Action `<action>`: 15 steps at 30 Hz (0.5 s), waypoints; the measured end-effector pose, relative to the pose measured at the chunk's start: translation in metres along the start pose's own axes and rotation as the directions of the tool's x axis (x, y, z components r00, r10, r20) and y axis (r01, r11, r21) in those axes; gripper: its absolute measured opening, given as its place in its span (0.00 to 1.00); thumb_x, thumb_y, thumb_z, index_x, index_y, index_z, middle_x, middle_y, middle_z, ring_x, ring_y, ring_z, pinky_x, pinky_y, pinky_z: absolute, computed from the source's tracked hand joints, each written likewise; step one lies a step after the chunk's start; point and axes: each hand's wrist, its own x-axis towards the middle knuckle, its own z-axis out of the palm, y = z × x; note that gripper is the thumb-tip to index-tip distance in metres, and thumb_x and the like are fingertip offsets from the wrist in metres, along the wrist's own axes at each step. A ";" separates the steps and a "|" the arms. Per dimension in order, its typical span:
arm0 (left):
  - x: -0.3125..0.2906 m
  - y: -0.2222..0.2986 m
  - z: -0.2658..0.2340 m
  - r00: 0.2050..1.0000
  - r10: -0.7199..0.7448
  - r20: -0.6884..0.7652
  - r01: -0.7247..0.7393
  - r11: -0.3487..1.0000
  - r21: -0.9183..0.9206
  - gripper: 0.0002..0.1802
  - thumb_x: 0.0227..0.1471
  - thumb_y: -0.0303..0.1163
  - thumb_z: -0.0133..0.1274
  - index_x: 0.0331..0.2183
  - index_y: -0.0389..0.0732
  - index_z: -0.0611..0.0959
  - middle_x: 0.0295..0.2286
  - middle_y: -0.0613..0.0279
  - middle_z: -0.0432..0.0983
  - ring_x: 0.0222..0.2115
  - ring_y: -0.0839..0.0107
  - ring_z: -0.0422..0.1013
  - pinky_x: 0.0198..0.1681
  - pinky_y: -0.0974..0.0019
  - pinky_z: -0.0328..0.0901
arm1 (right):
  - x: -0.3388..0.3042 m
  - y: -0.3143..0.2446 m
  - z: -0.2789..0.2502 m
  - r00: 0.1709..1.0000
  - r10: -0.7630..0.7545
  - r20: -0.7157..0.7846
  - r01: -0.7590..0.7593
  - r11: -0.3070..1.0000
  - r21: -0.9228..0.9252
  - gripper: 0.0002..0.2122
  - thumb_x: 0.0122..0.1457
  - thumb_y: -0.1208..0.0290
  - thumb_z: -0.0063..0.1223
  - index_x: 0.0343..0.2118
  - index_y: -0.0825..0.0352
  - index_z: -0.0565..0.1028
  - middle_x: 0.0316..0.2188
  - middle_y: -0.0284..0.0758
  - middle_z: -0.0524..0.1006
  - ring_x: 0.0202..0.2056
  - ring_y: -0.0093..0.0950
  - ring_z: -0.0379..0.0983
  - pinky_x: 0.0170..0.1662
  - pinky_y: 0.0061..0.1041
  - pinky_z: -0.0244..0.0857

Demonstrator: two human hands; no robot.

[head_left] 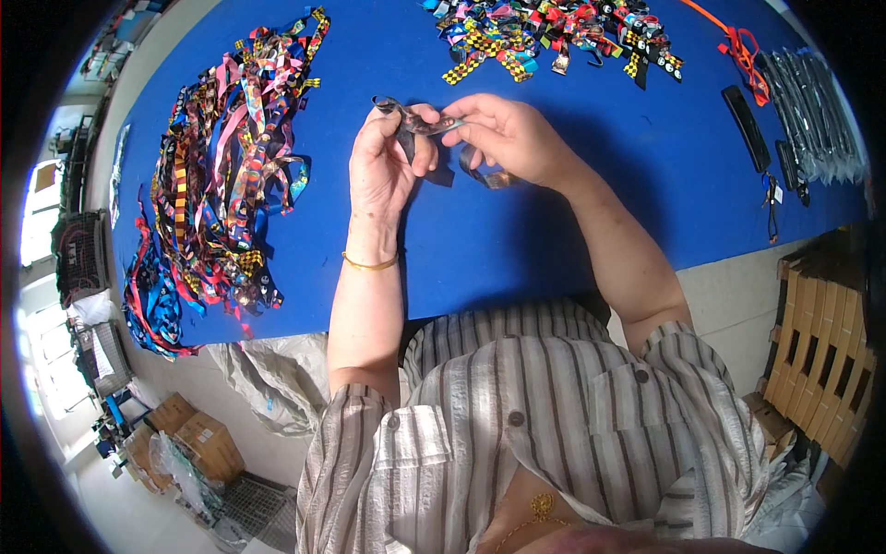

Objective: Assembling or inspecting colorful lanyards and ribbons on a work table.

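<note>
Head view: one person is standing at one blue, flat-topped table (572, 249), with both bare hands working above it. Count of hands: two. The left hand (383, 157), palm turned upward and fingers curled, is grasping one dark, patterned, narrow fabric ribbon (426, 124). The right hand (508, 134) is pinching the same ribbon between thumb and forefinger, so the piece is spanning the gap between the two hands. One loop of dark-and-tan band (486, 175) is hanging beneath the right hand; whether it is belonging to that ribbon, I cannot tell.

Two large piles are lying on the table. One long heap of multicoloured printed fabric straps (240, 138) is stretching along the left side; one heap of short, multicoloured checked and printed strap pieces (554, 37) is sitting at the far edge. The pieces in both are overlapping too closely for counting.

On the right, one orange-red looped item (746, 60) is lying near one stack of dark items in clear plastic sleeves (812, 115). One black, flat, oblong object (746, 127) is resting beside them.

The person is wearing one thin gold-coloured bangle (369, 263) on the left wrist and one striped, short-sleeved shirt (554, 397) showing two chest pockets.
</note>
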 end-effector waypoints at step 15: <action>-0.002 0.001 0.005 0.999 -0.001 0.044 0.004 0.998 -0.067 0.09 0.58 0.34 0.47 0.33 0.38 0.75 0.27 0.53 0.73 0.25 0.61 0.69 0.37 0.56 0.64 | 0.003 0.007 -0.007 0.982 -0.160 -0.099 0.158 0.987 -0.027 0.10 0.61 0.71 0.56 0.43 0.68 0.78 0.30 0.28 0.77 0.30 0.14 0.70 0.33 0.15 0.65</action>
